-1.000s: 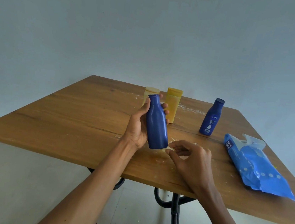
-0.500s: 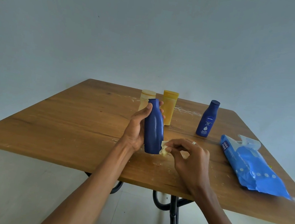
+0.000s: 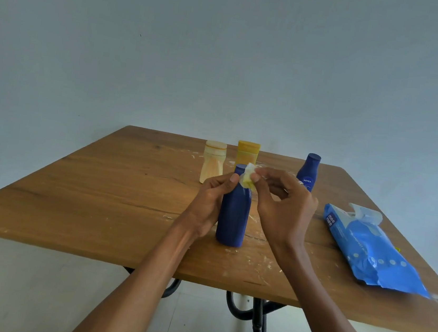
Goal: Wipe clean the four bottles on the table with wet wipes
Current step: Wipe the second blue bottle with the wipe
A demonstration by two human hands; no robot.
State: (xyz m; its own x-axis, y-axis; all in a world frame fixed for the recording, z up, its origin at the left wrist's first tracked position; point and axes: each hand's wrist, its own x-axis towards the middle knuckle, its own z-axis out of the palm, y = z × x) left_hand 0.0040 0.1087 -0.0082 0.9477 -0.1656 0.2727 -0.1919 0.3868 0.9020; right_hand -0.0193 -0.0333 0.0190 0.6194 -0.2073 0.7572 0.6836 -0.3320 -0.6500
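Blue bottle (image 3: 233,217) now upright in left hand (image 3: 209,204), right fingers (image 3: 262,177) pinching wipe (image 3: 248,179) higher, at its neck.

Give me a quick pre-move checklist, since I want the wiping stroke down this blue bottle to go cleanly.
1. Left hand grips blue bottle: ok.
2. Right hand pinches wet wipe: ok.
3. Wipe sits at the bottle's neck: ok.
4. Bottle upright: ok; whether its base rests on the table: cannot tell.
5. Wipe clean enough: not ok, it looks yellowed.
6. Wipes pack open for a fresh one: ok.
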